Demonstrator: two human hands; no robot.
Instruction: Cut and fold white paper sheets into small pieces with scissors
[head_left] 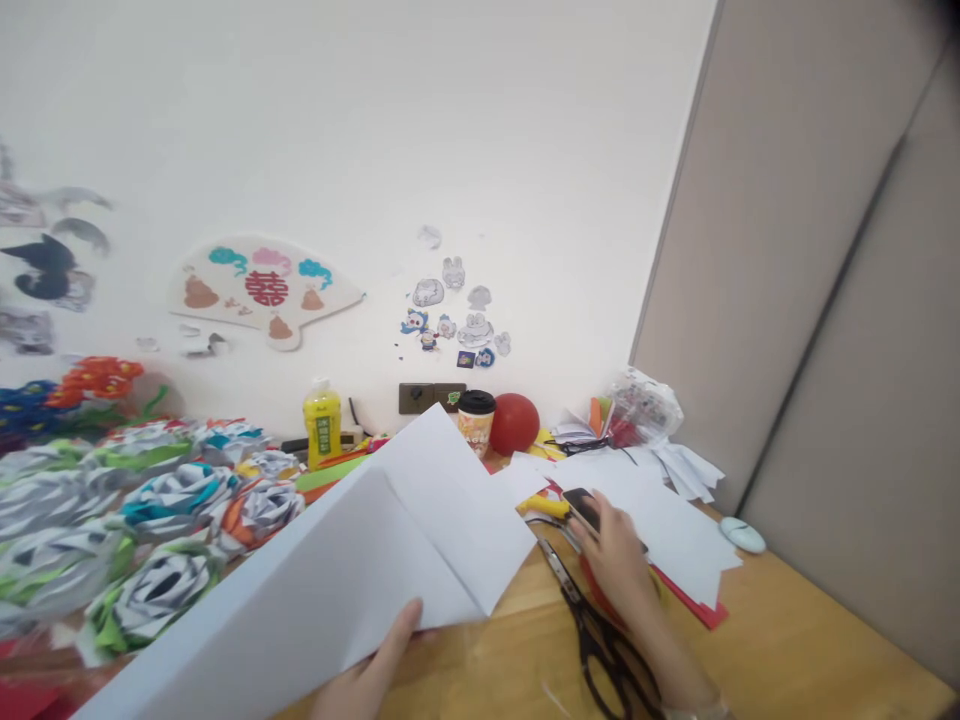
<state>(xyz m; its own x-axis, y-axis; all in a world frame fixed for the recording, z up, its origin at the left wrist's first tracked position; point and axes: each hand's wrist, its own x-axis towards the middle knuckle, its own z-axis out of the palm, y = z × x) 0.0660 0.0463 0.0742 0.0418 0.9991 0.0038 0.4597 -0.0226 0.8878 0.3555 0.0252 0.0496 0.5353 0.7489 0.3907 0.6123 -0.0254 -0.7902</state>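
Note:
A large folded sheet of white paper is tilted up off the table in my left hand, the thumb on top and the other fingers hidden under it. My right hand is closed around a dark flat object with a pale edge, whose kind I cannot make out. Just below that hand lie black-handled scissors, blades pointing away. A yellow-handled tool sits left of the right hand's fingers. Loose white sheets and red paper spread to its right.
Several folded paper roses crowd the left side. Along the wall stand a yellow drink bottle, a lidded paper cup and a red balloon. A pale computer mouse lies near the grey panel at right.

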